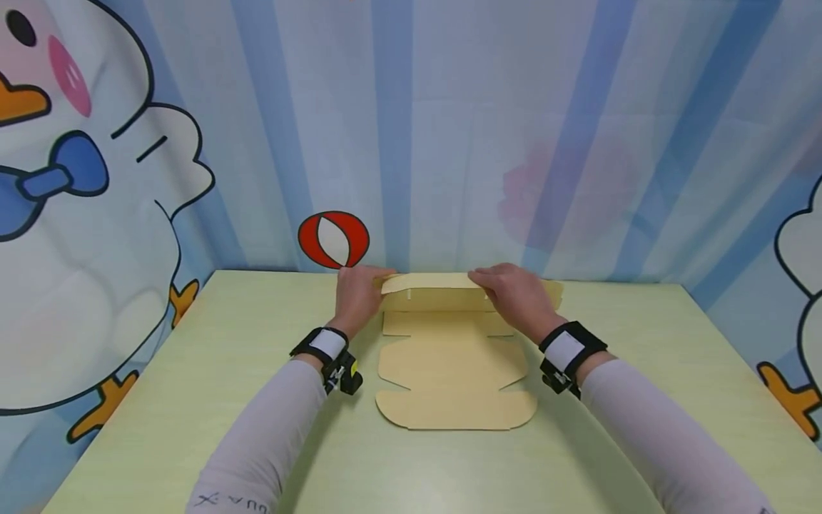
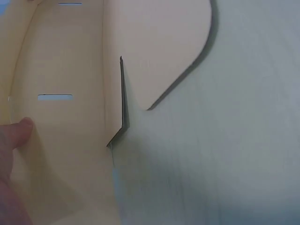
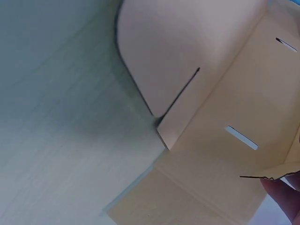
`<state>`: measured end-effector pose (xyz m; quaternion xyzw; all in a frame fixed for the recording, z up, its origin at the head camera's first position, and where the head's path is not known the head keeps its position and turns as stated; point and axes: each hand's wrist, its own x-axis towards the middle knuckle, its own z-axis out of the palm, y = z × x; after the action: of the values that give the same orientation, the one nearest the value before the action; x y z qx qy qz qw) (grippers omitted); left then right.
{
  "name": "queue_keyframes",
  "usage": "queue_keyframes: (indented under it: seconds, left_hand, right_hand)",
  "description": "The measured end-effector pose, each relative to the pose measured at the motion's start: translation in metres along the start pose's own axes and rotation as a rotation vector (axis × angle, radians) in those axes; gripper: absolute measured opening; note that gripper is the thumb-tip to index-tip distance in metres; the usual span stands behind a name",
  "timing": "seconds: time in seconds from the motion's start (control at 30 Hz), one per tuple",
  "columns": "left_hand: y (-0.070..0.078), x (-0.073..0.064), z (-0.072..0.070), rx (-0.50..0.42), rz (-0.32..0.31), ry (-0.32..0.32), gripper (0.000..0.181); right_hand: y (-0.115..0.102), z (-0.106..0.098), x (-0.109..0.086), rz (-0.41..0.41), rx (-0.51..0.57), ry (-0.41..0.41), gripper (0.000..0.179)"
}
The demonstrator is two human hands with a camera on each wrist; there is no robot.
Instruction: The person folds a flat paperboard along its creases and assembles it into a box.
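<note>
A tan die-cut cardboard box blank (image 1: 452, 364) lies lengthwise on the table, its near panels flat and its far panel raised. The narrow top flap of that far panel bends toward me. My left hand (image 1: 358, 298) grips the raised part at its left end, with the thumb (image 2: 21, 132) on the inner face below a slot. At the right end my right hand (image 1: 521, 303) holds the flap and panel, its fingers partly hidden behind the cardboard. Two narrow slots show in the raised panel, one of them a slot (image 3: 241, 137) near the right hand.
The pale wooden table (image 1: 270, 428) ends at a striped blue curtain (image 1: 443, 143) just behind the blank. Cartoon figures and a red-and-white ball (image 1: 334, 239) are printed on the cloth. A wrist camera (image 1: 343, 371) is strapped to each forearm.
</note>
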<state>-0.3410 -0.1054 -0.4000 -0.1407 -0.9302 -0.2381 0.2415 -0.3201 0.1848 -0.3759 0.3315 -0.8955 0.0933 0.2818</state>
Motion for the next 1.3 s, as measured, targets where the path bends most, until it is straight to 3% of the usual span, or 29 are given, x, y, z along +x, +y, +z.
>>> queue_keyframes:
  seconds: [0.27,0.53,0.7,0.97,1.3]
  left_hand:
    - [-0.001,-0.002,-0.004,0.024,0.047,-0.015,0.030]
    - [-0.007,-0.007,-0.010,0.055,0.165,-0.064,0.053]
    - [-0.007,-0.008,-0.018,0.062,0.262,-0.056,0.062]
    - [0.004,-0.014,-0.023,0.070,0.358,-0.019,0.046]
    - [0.016,-0.021,-0.017,0.091,0.331,-0.058,0.026]
  right_hand:
    - [-0.002,0.006,-0.003,0.037,0.030,-0.027,0.037]
    - [-0.006,0.008,-0.006,0.041,0.043,0.005,0.036]
    - [-0.006,0.007,-0.006,0.046,0.006,0.011,0.035]
    - [-0.007,0.008,-0.006,0.036,-0.029,0.013,0.034]
    - [-0.009,0.008,-0.003,0.015,-0.004,-0.026,0.034]
